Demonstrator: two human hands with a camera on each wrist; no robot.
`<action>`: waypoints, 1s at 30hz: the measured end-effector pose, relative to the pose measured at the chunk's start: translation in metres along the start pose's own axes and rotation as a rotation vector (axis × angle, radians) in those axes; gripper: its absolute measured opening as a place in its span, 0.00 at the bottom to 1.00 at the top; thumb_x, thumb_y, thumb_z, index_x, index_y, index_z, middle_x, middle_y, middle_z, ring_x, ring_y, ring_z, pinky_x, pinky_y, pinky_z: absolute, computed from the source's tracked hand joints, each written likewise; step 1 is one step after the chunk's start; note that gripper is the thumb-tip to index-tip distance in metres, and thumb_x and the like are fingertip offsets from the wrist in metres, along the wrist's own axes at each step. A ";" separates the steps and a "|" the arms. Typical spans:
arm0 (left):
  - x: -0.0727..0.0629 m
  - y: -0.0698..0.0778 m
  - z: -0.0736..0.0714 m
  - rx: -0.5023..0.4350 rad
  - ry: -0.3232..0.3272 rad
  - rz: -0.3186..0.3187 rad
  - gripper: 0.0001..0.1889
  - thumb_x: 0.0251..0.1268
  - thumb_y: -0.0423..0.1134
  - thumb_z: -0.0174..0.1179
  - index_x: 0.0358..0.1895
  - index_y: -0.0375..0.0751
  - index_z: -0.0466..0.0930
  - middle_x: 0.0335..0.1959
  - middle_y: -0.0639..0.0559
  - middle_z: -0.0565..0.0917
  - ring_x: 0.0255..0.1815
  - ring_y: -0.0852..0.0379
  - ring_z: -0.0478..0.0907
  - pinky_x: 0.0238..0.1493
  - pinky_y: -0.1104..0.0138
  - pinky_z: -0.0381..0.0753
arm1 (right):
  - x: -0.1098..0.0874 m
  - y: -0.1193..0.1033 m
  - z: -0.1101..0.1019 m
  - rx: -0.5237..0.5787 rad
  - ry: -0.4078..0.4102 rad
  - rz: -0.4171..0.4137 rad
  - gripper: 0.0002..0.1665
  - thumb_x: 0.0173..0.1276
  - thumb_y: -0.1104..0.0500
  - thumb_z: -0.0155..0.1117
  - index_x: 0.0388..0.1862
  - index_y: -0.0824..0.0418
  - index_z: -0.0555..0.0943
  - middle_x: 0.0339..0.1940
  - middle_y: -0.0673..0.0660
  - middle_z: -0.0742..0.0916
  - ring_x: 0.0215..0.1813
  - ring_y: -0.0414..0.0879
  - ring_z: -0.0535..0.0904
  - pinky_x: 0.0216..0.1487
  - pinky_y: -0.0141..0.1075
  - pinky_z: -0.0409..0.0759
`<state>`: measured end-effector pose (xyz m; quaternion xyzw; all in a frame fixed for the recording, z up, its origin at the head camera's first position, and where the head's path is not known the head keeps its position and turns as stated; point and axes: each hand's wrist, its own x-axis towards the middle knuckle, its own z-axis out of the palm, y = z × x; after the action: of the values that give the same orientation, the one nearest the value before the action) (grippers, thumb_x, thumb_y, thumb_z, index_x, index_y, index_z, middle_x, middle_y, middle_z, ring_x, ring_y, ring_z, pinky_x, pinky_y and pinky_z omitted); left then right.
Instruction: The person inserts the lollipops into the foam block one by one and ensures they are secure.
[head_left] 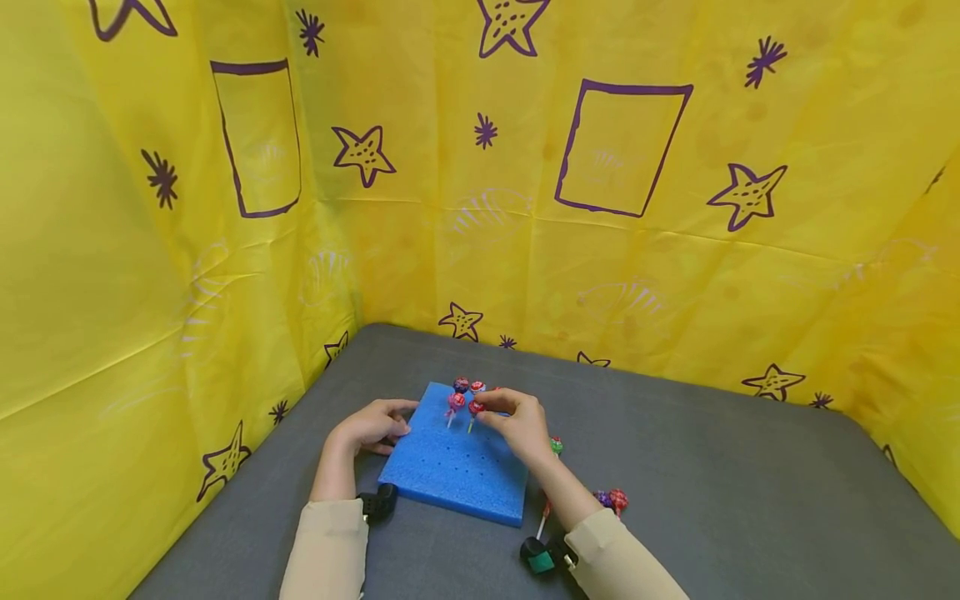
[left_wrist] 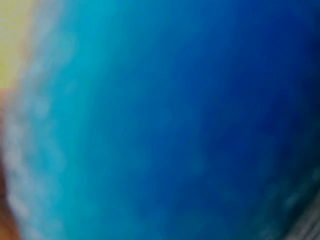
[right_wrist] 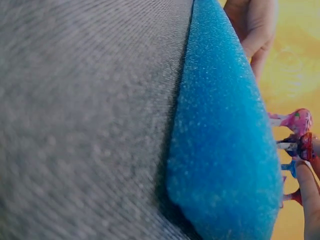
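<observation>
Nearest: loose lollipops lie on the worktop by the right forearm, probably parked within reach. Blue foam sits flat on the worktop between both hands, rows of holes in its near part. Left hand: fingers loosely bent against the foam's left edge, likely bracing it. Right hand: thumb and fingertips pinch the red lollipop by its head, stick down at the foam; seating unclear. Pink lollipop stands just beside it, back lollipops beyond.
</observation>
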<state>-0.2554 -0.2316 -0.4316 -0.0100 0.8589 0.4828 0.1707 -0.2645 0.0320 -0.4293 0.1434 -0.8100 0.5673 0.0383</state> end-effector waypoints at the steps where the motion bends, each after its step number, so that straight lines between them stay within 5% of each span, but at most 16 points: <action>1: 0.000 0.000 0.000 -0.006 0.004 -0.004 0.29 0.68 0.33 0.56 0.73 0.39 0.65 0.40 0.44 0.76 0.37 0.52 0.76 0.36 0.63 0.84 | 0.000 0.000 0.000 0.001 0.002 0.004 0.14 0.60 0.62 0.73 0.45 0.51 0.89 0.44 0.54 0.91 0.50 0.48 0.87 0.55 0.44 0.85; 18: 0.000 0.000 0.002 -0.011 0.024 -0.023 0.29 0.68 0.32 0.56 0.72 0.40 0.67 0.40 0.43 0.77 0.38 0.52 0.77 0.36 0.63 0.84 | 0.000 -0.009 -0.025 0.030 0.058 -0.006 0.12 0.59 0.65 0.73 0.42 0.56 0.89 0.42 0.57 0.91 0.46 0.48 0.88 0.50 0.41 0.86; 30: 0.000 0.001 0.000 0.010 -0.006 -0.008 0.29 0.68 0.33 0.55 0.73 0.39 0.64 0.40 0.45 0.76 0.37 0.53 0.76 0.36 0.65 0.84 | 0.002 -0.007 -0.057 0.021 0.095 0.058 0.16 0.59 0.65 0.72 0.47 0.59 0.87 0.47 0.60 0.90 0.49 0.49 0.87 0.49 0.35 0.86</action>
<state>-0.2554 -0.2315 -0.4304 -0.0114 0.8607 0.4778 0.1753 -0.2707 0.0827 -0.4021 0.0931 -0.8050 0.5830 0.0588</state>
